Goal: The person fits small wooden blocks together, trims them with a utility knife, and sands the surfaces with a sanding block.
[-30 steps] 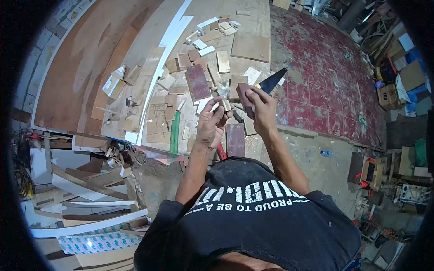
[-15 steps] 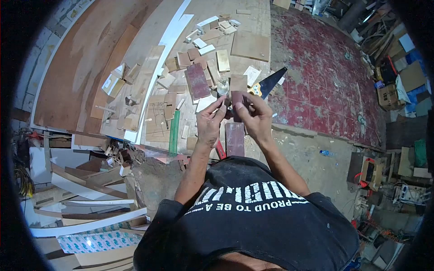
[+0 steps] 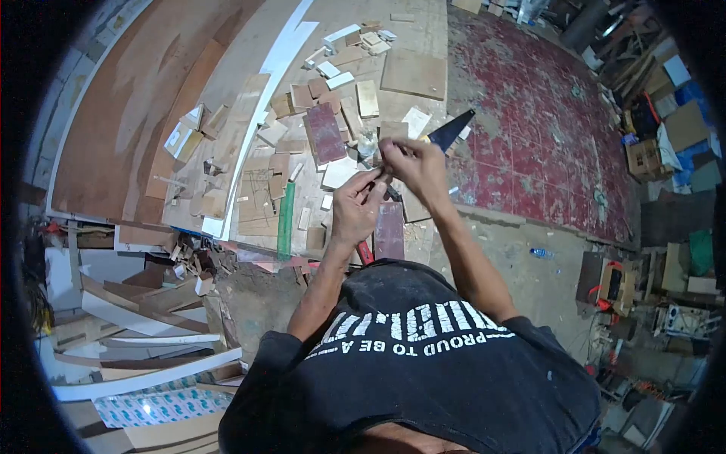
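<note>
Over the near part of the workbench (image 3: 412, 45), my left hand (image 3: 357, 210) pinches a small brownish piece (image 3: 381, 178), largely hidden by the fingers. My right hand (image 3: 417, 168) is just above and to the right, closed on a dark reddish-brown strip (image 3: 388, 147) that mostly disappears behind the fingers. Below the hands lies a maroon rectangular piece (image 3: 389, 227); another maroon rectangle (image 3: 325, 134) rests among wood offcuts. A small clear container (image 3: 367, 144) stands just beyond my fingers. The handsaw (image 3: 454, 129) lies right of my right hand, its handle mostly covered.
Several small wood blocks (image 3: 367, 98) are scattered over the bench. A green strip (image 3: 286, 219) and a long white strip (image 3: 265, 106) lie to the left. Curved offcuts (image 3: 151, 386) are piled at lower left. The worn red floor (image 3: 529, 144) stretches to the right.
My right hand has moved up and turned, taking the reddish-brown strip with it. My left hand stays nearly in place. The view has shifted slightly.
</note>
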A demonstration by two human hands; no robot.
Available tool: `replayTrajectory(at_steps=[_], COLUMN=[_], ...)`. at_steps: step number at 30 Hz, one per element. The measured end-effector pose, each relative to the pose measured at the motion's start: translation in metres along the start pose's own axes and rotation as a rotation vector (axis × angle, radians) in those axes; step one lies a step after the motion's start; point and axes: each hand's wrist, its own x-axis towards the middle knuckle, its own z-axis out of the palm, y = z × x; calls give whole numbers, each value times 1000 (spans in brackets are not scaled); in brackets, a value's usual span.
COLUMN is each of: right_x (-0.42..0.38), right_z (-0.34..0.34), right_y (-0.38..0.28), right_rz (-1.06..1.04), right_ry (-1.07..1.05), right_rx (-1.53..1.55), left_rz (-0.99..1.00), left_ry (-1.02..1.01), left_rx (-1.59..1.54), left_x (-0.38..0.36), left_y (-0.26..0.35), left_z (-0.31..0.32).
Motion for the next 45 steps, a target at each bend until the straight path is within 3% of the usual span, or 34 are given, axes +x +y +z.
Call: replayTrajectory(at_steps=[1, 2, 4, 6, 7, 11, 14, 16, 18, 19, 22, 24, 25, 30, 33, 37, 40, 42, 44, 45], right_x=[13, 15, -1, -22, -25, 5, -9, -21, -4, 10, 6, -14, -18, 11, -13, 31, 5, -16, -12, -14], right_z=[-4, -5, -14, -6, 4, 4, 0, 11, 7, 7, 0, 5, 11, 11, 16, 13, 1, -2, 10, 6], right_y=[8, 15, -8, -12, -5, -1, -16, -10, -14, 6, -1, -1, -11, -2, -5, 8, -16, -23, -14, -9], right_rz=[-48, 69, 44, -70, -271, -63, 14, -242, -54, -68, 37, -188, -258, -17, -222, -201, -281, -287, -411, -398], right_ry=[8, 17, 47, 71, 174, 129, 110, 197, 73, 140, 80, 53, 149, 54, 88, 165, 222, 151, 281, 287], right_rx=[-103, 117, 30, -153, -275, -171, -112, -256, -183, -261, 62, -103, -226, -169, -290, -339, -242, -391, -283, -287], left_rz=[-32, -47, -72, 153, 213, 62, 120, 215, 39, -27, 34, 92, 115, 79, 223, 123, 111, 205, 345, 259], left_ry=[30, 66, 106, 132, 122, 168, 187, 198, 159, 158, 167, 174, 159, 167, 171, 118, 199, 256, 178, 175], left_rx=[34, 68, 89, 161, 323, 155, 308, 291, 205, 56, 101, 159, 153, 115, 227, 215, 353, 370, 612, 403], left_x=[-6, -5, 0, 8, 5, 3, 8, 9, 7, 5, 6, 10, 10, 5, 8, 2, 4, 11, 13, 13], left_y=[4, 10, 12, 4, 12, -5, 4, 1, -1, -3, 2, -6, -3, -9, 2, 6, 27, 9, 10, 11], left_z=[8, 12, 10, 2, 4, 8, 4, 1, 2, 6, 4, -6, -7, 0, -4, 10, 10, 4, -1, 3])
